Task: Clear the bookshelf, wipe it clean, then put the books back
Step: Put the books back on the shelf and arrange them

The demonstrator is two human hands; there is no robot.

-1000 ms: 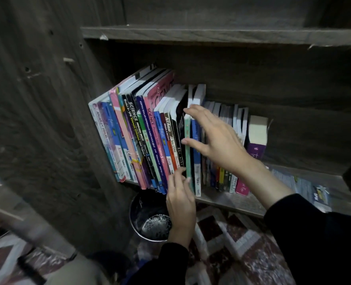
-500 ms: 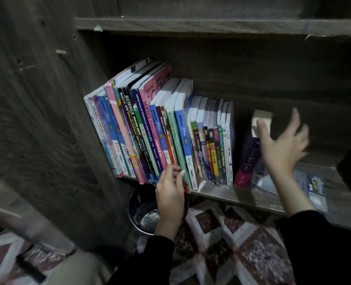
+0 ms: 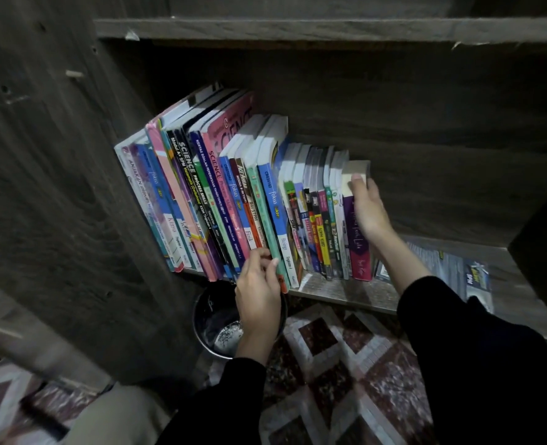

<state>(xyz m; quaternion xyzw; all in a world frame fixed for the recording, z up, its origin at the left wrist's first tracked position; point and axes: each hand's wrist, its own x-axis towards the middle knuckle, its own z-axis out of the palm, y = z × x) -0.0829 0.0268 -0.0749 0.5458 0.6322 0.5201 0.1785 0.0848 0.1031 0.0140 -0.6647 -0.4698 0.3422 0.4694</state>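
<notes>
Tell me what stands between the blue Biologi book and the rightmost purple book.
Head view: a tight run of thin, shorter books with red, yellow and green spines fills the gap from the blue Biologi book to the rightmost purple book.

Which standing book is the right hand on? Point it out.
The thick purple-spined book, last at the row's right end; the right hand grips its top, thumb on the page edge.
</notes>
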